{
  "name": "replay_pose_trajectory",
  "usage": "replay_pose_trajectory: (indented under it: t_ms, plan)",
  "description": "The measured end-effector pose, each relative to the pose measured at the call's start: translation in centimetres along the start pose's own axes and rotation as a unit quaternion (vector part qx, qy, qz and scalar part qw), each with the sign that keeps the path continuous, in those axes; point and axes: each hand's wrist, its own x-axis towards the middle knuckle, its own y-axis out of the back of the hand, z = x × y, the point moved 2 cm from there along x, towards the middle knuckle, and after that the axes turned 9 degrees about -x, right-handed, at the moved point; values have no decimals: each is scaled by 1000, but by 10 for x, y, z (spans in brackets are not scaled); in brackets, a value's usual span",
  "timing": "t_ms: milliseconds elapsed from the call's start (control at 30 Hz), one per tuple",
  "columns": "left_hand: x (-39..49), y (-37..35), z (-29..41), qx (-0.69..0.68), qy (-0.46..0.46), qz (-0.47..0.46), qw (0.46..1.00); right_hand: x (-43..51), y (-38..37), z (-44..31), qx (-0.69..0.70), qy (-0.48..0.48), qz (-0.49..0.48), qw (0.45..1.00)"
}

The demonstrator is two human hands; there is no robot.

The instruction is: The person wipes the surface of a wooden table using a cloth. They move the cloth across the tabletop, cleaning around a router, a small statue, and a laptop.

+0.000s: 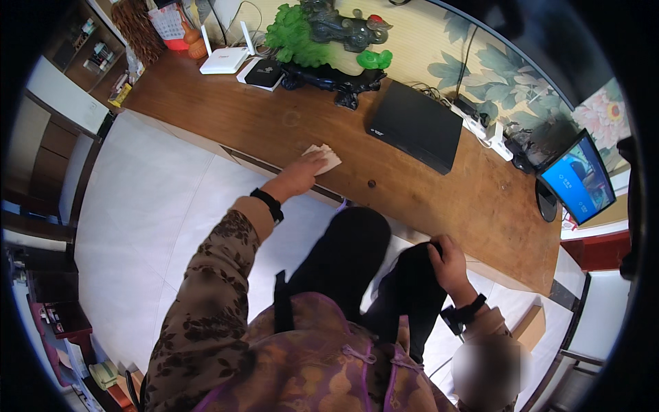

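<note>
My left hand [304, 172] presses a pale folded cloth [328, 158] on the front part of a brown wooden cabinet top [309, 121]. The fingers lie over the cloth's left part. On my knee, at the cabinet's front edge, rests my right hand [449, 260], holding nothing that I can see; its fingers curl over the dark trouser leg. A small dark round spot or hole [371, 183] shows in the wood to the right of the cloth. Behind the cloth, a black flat box-shaped device [416, 126] lies on the top.
Along the back stand an orange gourd [193, 41], a white router [224, 60], a small black-and-white box [261, 73] and a green cabbage-shaped ornament [304, 38] on a dark base. A white power strip [481, 131] with cables and a lit monitor [579, 177] are at the right.
</note>
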Motion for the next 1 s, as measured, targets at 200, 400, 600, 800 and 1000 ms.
replay_pose_trajectory:
  t_ms: [200,400,600,800,1000]
  plan:
    - [-7,47,4,76,65,-50,994,-14,-21,46,87,-44,49,994]
    - [19,55,-5,67,-26,-63,995,-168,-101,142,497,-327,-26,803]
    - [26,52,-27,89,-99,-160,978,-268,-160,91,508,-510,-119,683]
    - [17,69,-73,54,-103,-150,982,-196,-198,13,468,-527,-133,697]
    - [-8,111,-173,87,-110,32,990,-121,-227,-42,473,-460,-157,735]
